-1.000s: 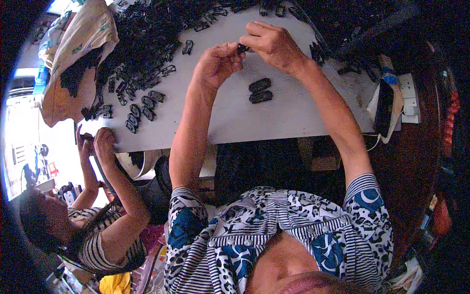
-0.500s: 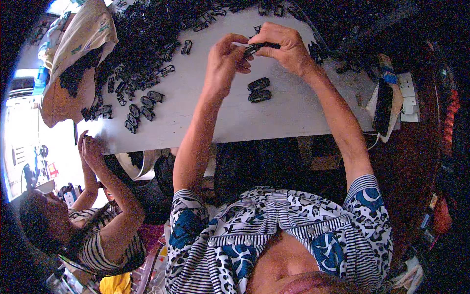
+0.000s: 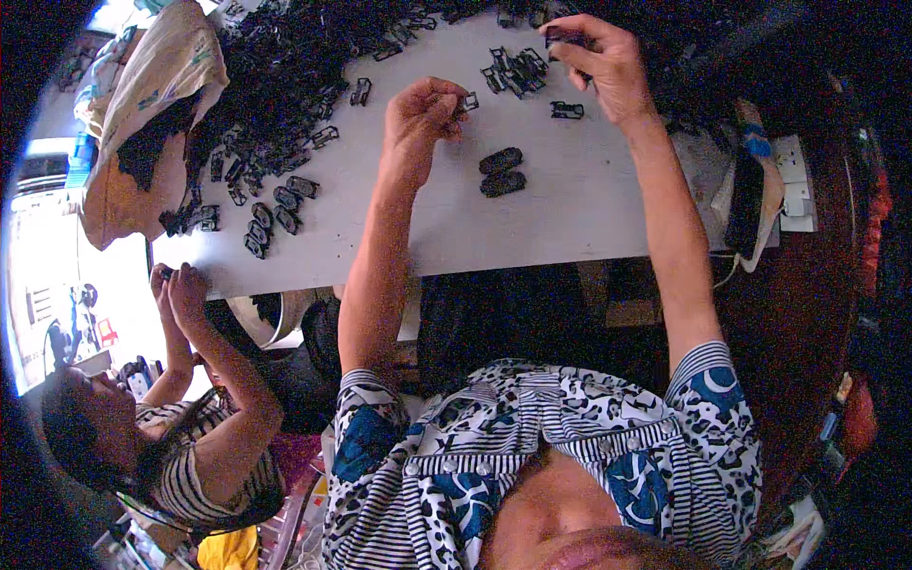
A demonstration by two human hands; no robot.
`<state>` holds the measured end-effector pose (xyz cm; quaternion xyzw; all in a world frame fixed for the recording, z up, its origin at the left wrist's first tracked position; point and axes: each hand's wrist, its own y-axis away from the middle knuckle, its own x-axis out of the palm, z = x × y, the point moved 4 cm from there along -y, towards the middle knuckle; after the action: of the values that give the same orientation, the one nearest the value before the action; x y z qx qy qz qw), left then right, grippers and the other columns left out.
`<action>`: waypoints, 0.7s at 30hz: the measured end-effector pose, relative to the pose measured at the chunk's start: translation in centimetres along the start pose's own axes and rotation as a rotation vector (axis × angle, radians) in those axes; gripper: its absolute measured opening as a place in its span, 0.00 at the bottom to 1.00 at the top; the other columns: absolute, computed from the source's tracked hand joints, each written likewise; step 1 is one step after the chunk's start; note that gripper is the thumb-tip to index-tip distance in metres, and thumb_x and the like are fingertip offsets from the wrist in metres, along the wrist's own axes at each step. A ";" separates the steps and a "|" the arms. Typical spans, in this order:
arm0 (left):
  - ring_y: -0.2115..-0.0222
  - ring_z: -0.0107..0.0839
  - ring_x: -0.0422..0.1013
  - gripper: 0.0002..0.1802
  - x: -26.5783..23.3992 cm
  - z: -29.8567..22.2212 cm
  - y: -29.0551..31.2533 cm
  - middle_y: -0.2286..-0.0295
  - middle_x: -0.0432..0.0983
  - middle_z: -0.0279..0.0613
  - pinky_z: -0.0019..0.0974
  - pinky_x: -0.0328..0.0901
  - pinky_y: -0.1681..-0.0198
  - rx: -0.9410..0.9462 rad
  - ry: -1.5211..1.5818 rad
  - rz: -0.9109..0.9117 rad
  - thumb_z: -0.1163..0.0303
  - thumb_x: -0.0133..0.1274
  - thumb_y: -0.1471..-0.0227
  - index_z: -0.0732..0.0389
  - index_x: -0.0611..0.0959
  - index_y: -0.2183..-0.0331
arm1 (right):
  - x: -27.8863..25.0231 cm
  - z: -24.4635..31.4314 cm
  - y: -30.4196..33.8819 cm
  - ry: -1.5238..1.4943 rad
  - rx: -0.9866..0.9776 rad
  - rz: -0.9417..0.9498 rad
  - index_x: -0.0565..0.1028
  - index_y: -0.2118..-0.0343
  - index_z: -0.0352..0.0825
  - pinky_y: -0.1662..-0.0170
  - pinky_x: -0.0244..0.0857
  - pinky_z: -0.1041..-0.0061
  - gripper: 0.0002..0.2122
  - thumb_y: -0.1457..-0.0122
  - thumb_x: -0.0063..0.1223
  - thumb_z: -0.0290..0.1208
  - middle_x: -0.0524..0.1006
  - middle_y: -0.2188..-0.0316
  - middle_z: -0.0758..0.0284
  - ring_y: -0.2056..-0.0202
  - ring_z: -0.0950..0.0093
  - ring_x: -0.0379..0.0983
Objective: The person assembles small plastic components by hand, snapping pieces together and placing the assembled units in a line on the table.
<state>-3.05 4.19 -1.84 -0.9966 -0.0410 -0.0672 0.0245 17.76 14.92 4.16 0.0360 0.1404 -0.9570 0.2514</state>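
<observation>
My left hand [image 3: 418, 119] pinches a small black plastic frame [image 3: 468, 102] above the white table. Farther out on the right, my right hand [image 3: 613, 71] is raised with its fingers closed round a dark piece too unclear to name. Between and beyond the hands lies a small cluster of black plastic frames [image 3: 516, 71]. Another black frame [image 3: 567, 110] rests alone below my right fingers. Two oval black parts [image 3: 503, 183] lie side by side on the table, nearer to me.
A large heap of black parts [image 3: 275, 85] covers the table's far left, with several oval ones near its edge. A sack [image 3: 157, 123] stands beyond it. At left a co-worker's hands [image 3: 180, 285] hold something small. A power strip [image 3: 796, 180] sits at right.
My hands have moved apart: the right went up and to the right, the left slightly down and left. The frame cluster and the single frame now show between them.
</observation>
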 end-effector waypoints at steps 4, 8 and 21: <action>0.73 0.24 0.70 0.10 0.3 0.6 0.0 0.70 0.76 0.37 0.29 0.66 0.69 -0.031 -0.089 0.013 0.74 0.52 0.49 0.65 0.79 0.63 | -0.1 -1.0 0.4 0.590 -0.021 -0.071 0.75 0.57 0.37 0.82 0.59 0.86 0.14 0.47 0.58 0.30 0.70 0.75 0.74 0.81 0.88 0.62; 0.72 0.31 0.73 0.09 2.1 -0.5 0.1 0.69 0.77 0.41 0.34 0.67 0.68 -0.180 -0.482 -0.011 0.74 0.56 0.53 0.62 0.82 0.65 | 0.7 -1.8 1.6 0.207 0.119 0.022 0.75 0.61 0.36 0.80 0.63 0.83 0.12 0.43 0.54 0.36 0.74 0.75 0.71 0.78 0.85 0.66; 0.76 0.29 0.72 0.08 5.4 -2.3 1.3 0.72 0.76 0.40 0.31 0.67 0.73 0.043 -0.537 -0.004 0.71 0.56 0.50 0.63 0.80 0.66 | 4.0 -2.0 3.8 -0.576 0.180 0.061 0.73 0.57 0.30 0.59 0.65 0.78 0.12 0.37 0.40 0.30 0.74 0.65 0.67 0.66 0.78 0.69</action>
<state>2.12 3.15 1.16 -0.9778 -0.0495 0.2006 0.0336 16.16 10.46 0.74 -0.2105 -0.0232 -0.9284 0.3052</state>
